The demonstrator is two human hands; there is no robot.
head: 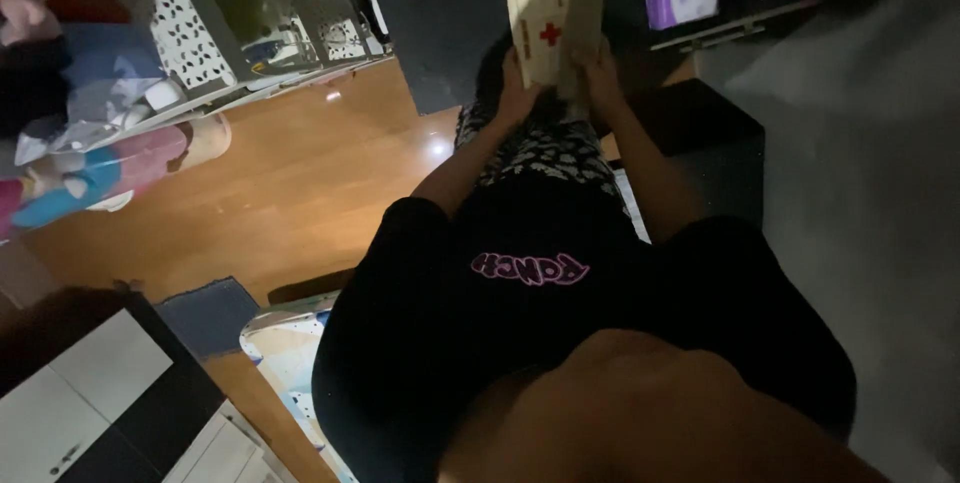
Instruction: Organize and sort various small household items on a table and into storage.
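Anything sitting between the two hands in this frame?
Yes. In the head view, a pale wooden box with a red cross sits between the left hand and right hand, which grip its opposite sides.

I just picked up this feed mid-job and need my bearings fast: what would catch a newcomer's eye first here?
The pale wooden box with a red cross, top centre, stands out against the dark room; the left hand and right hand grip it from either side. Below it sits the dark shirt with purple lettering. At left, a lamp glare shines on the orange wooden floor, beside a white perforated basket.
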